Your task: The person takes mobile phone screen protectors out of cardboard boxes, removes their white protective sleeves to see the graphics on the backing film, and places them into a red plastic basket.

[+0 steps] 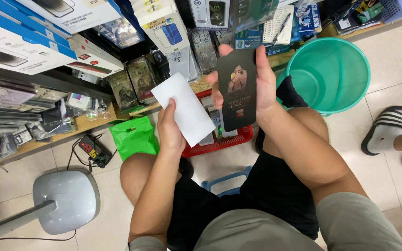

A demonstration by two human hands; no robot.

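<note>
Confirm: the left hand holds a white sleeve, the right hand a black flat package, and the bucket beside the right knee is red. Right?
Not quite. In the head view the bucket is green; the basket is the red one. The left hand does hold the white sleeve and the right hand the black package.

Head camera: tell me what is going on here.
A seated person holds a white card in the left hand and a black flat package in the right hand, above a red basket. A green bucket stands on the floor beside crowded shelves of boxes.
</note>
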